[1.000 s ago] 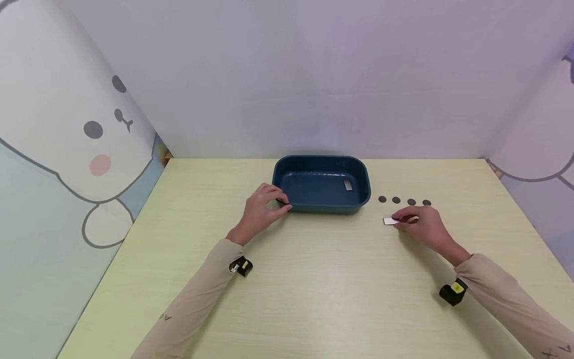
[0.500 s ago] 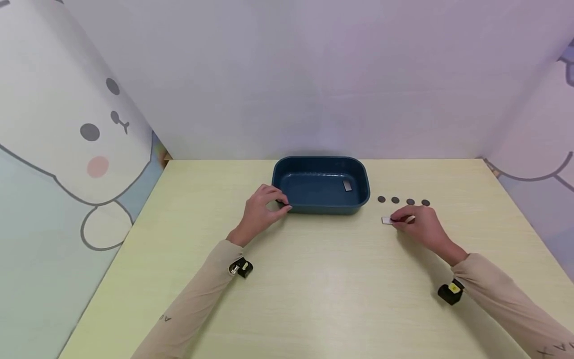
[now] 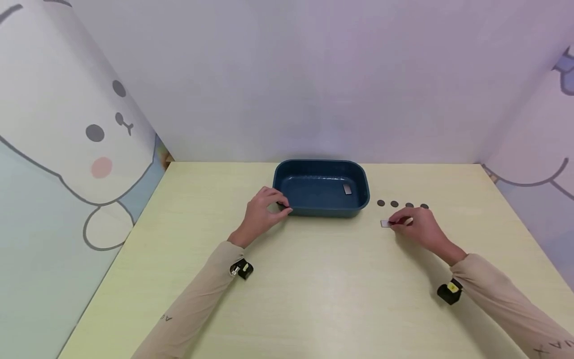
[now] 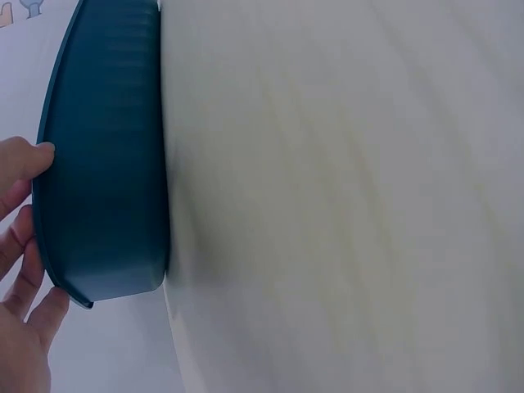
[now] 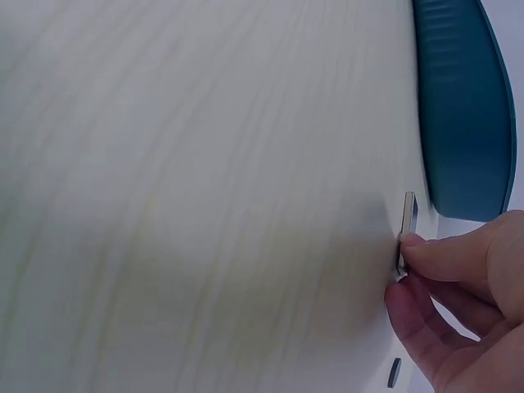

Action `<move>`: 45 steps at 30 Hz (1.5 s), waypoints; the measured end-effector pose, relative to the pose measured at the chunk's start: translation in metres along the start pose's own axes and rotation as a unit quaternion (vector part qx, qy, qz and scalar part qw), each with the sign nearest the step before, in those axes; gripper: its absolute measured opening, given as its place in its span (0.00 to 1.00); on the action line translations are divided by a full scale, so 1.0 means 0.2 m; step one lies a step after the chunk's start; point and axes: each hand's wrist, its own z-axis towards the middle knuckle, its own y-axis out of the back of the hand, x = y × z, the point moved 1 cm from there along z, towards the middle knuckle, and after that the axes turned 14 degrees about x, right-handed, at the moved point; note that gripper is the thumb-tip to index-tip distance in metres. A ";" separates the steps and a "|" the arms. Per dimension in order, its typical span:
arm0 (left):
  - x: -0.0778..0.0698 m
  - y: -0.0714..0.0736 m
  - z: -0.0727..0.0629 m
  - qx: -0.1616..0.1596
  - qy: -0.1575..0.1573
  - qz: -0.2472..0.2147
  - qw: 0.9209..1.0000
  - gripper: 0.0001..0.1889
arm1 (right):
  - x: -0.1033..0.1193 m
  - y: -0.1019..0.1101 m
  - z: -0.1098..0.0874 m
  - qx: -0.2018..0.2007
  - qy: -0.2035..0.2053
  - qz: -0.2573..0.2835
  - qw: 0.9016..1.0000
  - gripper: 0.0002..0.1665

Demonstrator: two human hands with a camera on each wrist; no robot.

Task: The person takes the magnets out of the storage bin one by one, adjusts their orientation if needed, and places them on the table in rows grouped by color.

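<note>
A dark blue rectangular basin (image 3: 325,212) stands at the back middle of the table. My left hand (image 3: 261,213) pinches its rim at the near left corner; in the left wrist view the thumb lies on the outer wall (image 4: 106,164) and the other fingers are at the rim. To the right of the basin, my right hand (image 3: 419,228) pinches a small flat rectangular tile (image 3: 385,224) with a pale top. The right wrist view shows this tile (image 5: 410,211) from its thin edge, low at the table surface, with thumb and fingertips on one end.
Several small dark discs (image 3: 380,203) lie in a row just beyond my right hand. Another small rectangular tile (image 3: 347,189) lies inside the basin toward its right. A pale curtain-like wall (image 3: 314,99) rises behind the table's back edge.
The fingers of my right hand have slid slightly left and cover more of the tile. My left hand keeps its grip on the basin's rim. The head view has tilted a little.
</note>
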 end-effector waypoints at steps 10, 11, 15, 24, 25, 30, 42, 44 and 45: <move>0.00 0.00 -0.01 0.008 0.008 0.013 1.000 0.06 | 0.01 0.01 0.01 -0.009 0.000 -0.010 1.000 0.09; 0.00 0.00 -0.01 0.008 0.007 0.013 1.000 0.06 | 0.02 0.02 0.01 -0.007 -0.005 -0.004 1.000 0.09; 0.01 0.00 -0.01 0.007 0.004 0.011 1.000 0.06 | 0.05 0.06 0.02 0.000 -0.017 0.025 1.000 0.11; 0.01 0.00 0.00 0.007 -0.001 0.007 1.000 0.06 | 0.15 0.15 0.09 -0.022 -0.007 0.078 0.997 0.11; 0.01 0.00 0.00 0.008 0.000 0.007 1.000 0.06 | 0.16 0.16 0.10 -0.022 -0.008 0.083 0.996 0.11; 0.02 0.01 0.00 0.006 0.000 0.005 1.000 0.06 | 0.21 0.18 0.16 -0.018 -0.012 0.107 0.994 0.12; 0.01 0.00 0.00 0.009 0.001 0.011 1.000 0.06 | 0.29 0.19 0.26 -0.010 -0.027 0.125 0.992 0.16; 0.01 0.00 0.00 0.009 0.001 0.011 1.000 0.06 | 0.31 0.19 0.27 -0.008 -0.027 0.122 0.992 0.17; 0.01 0.01 0.00 0.010 0.000 0.012 1.000 0.06 | 0.31 0.19 0.28 -0.006 -0.027 0.120 0.992 0.17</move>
